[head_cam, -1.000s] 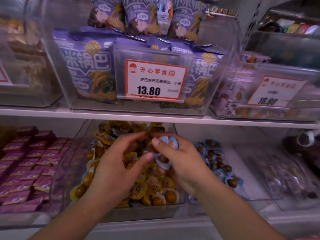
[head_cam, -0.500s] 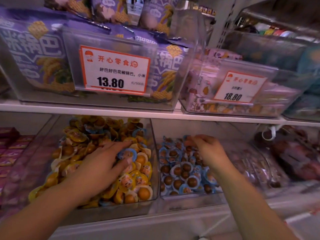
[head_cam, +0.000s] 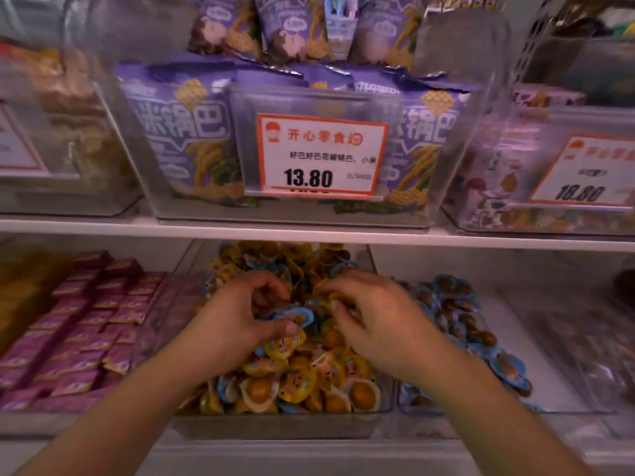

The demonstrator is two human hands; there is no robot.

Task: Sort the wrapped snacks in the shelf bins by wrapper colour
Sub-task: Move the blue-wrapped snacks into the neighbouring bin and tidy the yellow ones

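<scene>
Snacks sorted at frame centre.
A blue-wrapped snack (head_cam: 298, 317) is pinched by the left hand (head_cam: 237, 321); a yellow-wrapped snack (head_cam: 335, 298) by the right hand (head_cam: 374, 321).

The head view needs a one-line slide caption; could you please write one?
Both hands, left and right, dig into the clear bin of mostly yellow-wrapped snacks, blue-wrapped snacks binned alongside.

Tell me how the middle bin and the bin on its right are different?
The middle bin is heaped full, mostly yellow-wrapped snacks with some blue ones mixed in; the right bin holds only blue-wrapped snacks, a thinner pile with bare floor showing. Both hands are in the middle bin, none in the right bin. Both bins are clear plastic on one shelf.
</scene>
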